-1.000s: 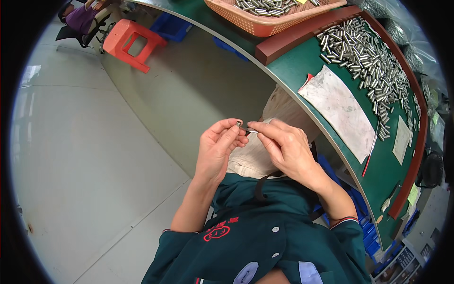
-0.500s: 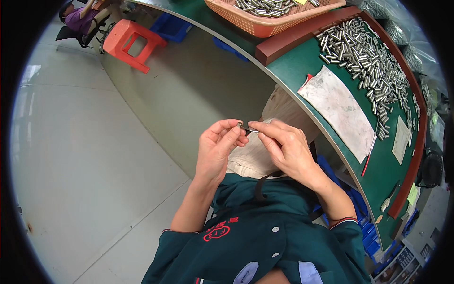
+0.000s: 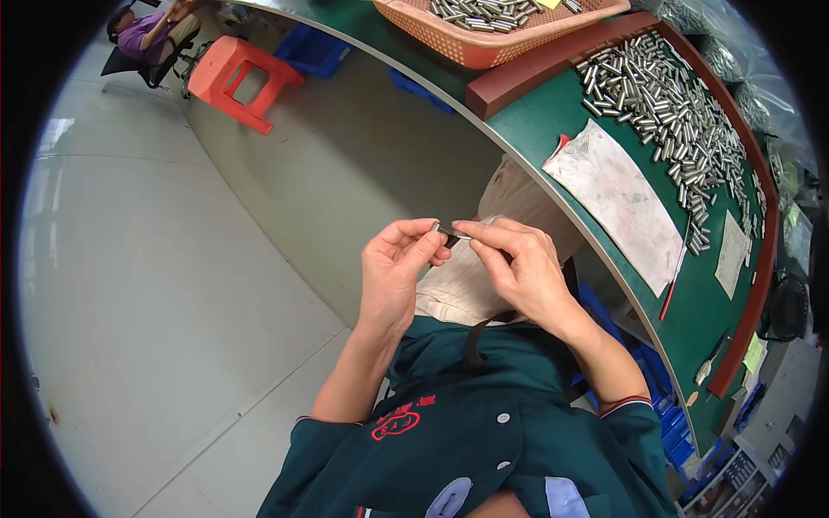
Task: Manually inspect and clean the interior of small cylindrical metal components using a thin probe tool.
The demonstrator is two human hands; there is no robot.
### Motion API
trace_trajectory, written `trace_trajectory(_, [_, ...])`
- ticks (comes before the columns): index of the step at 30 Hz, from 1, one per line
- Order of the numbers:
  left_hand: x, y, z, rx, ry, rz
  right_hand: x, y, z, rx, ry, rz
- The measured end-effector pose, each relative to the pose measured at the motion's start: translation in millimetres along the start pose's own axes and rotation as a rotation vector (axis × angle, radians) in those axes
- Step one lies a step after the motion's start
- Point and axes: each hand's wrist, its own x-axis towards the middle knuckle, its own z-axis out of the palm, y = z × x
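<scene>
Above my lap, my left hand [image 3: 393,268] is closed, pinching a small metal cylinder [image 3: 437,227] between thumb and fingertips. My right hand [image 3: 528,272] is closed on a thin metal tool [image 3: 459,236], whose dark, flat tip reaches to the cylinder; its exact kind is too small to make out. To my right on the green table [image 3: 540,121] lies a heap of similar shiny metal cylinders [image 3: 665,104]. Beside the heap is a stained white cloth [image 3: 617,203].
An orange plastic basket [image 3: 484,52] of metal cylinders stands at the far table end. A brown raised rim [image 3: 751,319] edges the table. A red-handled thin tool [image 3: 668,302] lies by the cloth. A red stool [image 3: 233,82] and a seated person [image 3: 147,34] are far left.
My hands stay nearly in place, with only a slight shift of the fingers around the cylinder and tool. The person at far left has moved their arms slightly.
</scene>
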Motion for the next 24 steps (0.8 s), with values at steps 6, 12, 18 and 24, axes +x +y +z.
trace_trajectory(6, [1.1, -4.1, -0.9, -0.023, 0.031, 0.018, -2.8, -4.7, 9.1, -0.141, 0.109, -0.007])
trace_trajectory(12, [0.1, -5.4, 1.1, -0.045, 0.047, 0.024, -3.6, -2.6, 13.2, -0.14, 0.164, -0.035])
trace_trajectory(18, [1.1, -6.6, 1.9, -0.016, 0.047, 0.063, -0.8, -1.8, 10.4, -0.019, 0.089, -0.059])
trace_trajectory(24, [0.4, -0.5, -1.1, -0.083, 0.007, 0.009, -0.9, -0.1, 8.5, 0.004, 0.013, -0.134])
